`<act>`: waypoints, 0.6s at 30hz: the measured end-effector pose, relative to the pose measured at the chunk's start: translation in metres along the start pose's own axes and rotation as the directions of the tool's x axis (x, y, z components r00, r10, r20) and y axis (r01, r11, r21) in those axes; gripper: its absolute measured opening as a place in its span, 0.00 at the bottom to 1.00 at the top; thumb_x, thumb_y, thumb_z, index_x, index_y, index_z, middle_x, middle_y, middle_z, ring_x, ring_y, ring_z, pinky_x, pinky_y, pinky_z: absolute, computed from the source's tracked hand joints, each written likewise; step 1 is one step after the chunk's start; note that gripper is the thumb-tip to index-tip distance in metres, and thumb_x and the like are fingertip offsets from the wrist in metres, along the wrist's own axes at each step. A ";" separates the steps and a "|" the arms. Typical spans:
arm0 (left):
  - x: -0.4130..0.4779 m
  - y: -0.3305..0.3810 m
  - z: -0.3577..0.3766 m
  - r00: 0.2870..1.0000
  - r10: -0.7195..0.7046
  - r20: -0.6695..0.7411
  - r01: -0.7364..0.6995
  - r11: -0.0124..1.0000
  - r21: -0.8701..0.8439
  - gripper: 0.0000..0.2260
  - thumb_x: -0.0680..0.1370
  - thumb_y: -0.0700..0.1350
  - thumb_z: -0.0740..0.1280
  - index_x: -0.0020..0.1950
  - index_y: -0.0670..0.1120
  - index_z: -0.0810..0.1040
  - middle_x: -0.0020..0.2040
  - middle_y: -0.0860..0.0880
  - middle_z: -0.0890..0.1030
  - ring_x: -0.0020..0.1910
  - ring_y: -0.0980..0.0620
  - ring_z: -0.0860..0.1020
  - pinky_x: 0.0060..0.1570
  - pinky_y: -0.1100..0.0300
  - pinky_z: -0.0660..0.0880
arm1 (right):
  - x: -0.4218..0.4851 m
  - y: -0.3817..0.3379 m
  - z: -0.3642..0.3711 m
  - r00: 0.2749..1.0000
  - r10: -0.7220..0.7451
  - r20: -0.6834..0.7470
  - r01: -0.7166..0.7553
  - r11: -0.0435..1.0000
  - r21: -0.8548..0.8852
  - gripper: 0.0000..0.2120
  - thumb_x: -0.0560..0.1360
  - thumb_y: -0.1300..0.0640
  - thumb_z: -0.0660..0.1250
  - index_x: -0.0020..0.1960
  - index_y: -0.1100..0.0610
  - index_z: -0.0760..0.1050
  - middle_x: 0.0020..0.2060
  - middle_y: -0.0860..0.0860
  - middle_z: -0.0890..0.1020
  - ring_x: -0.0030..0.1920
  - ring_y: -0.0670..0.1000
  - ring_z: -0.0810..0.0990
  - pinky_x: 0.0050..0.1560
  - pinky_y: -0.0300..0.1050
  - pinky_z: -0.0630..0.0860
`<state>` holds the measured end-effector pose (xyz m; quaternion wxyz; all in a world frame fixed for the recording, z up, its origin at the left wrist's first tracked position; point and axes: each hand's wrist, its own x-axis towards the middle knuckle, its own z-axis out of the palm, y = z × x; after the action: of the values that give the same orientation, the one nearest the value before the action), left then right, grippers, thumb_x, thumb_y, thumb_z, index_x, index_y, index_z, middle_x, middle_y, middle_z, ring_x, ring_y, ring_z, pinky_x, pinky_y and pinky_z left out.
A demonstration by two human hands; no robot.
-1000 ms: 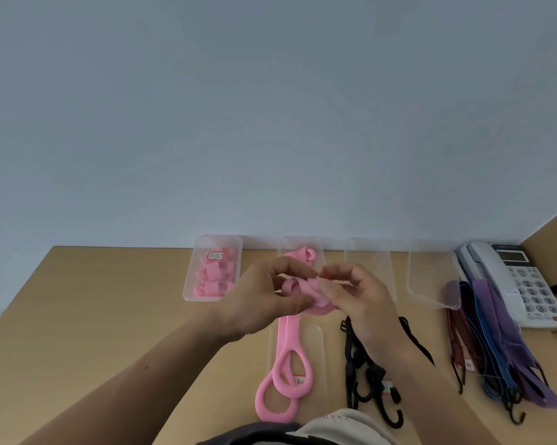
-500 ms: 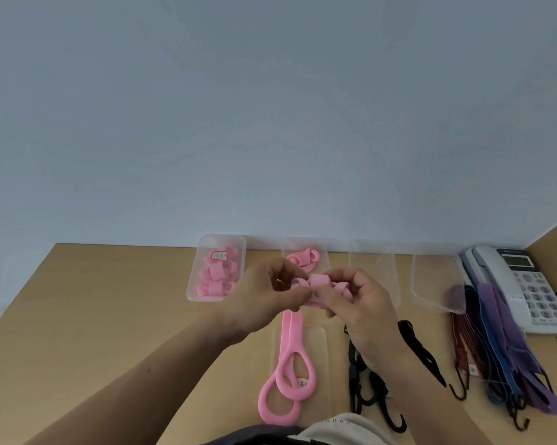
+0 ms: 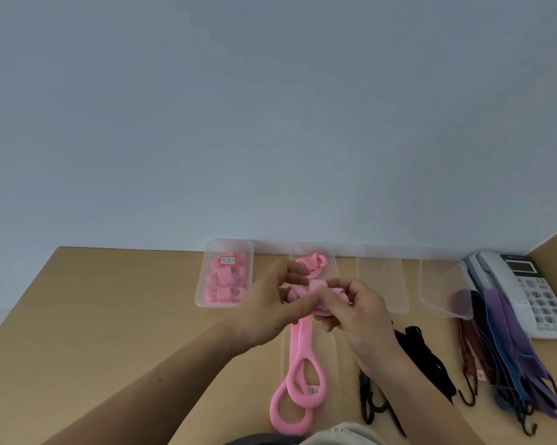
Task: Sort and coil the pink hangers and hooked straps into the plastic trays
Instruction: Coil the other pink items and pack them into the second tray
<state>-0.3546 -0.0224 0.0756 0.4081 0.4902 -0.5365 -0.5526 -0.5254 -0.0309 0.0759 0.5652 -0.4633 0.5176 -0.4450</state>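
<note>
Both hands hold one folded pink hanger (image 3: 315, 292) above the table's middle. My left hand (image 3: 270, 311) pinches its left end and my right hand (image 3: 357, 311) grips its right end. Two more long pink hangers (image 3: 298, 377) lie flat below the hands, their loops toward me. A clear tray (image 3: 203, 300) at the back left holds several coiled pink hangers. The second tray (image 3: 331, 258) holds one coiled pink hanger (image 3: 311, 263). Black hooked straps (image 3: 428, 358) lie right of my right forearm.
Two more clear trays (image 3: 383, 277) (image 3: 440, 284) stand at the back right. Red, blue and purple hooked straps (image 3: 508, 354) lie at the right, partly over a white desk phone (image 3: 534, 293). A wall runs behind the table and a wooden panel closes the right side.
The hands have drawn closer together and folded the pink hanger tighter between them. The view has shifted slightly; the other items stay where they were.
</note>
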 end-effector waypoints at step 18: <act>0.048 -0.044 -0.012 0.967 -0.241 0.077 0.245 0.969 -0.044 0.10 0.76 0.40 0.72 0.56 0.44 0.79 0.44 0.45 0.83 0.31 0.55 0.80 0.34 0.64 0.76 | 0.029 0.036 -0.014 0.898 -0.270 0.348 0.430 0.363 -0.827 0.22 0.68 0.53 0.75 0.60 0.53 0.75 0.55 0.43 0.77 0.55 0.44 0.72 0.54 0.27 0.63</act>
<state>-0.3481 -0.0677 0.0272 0.3310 0.5212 -0.4716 -0.6295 -0.5367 -0.0540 0.0351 0.1674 -0.8205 0.5162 -0.1799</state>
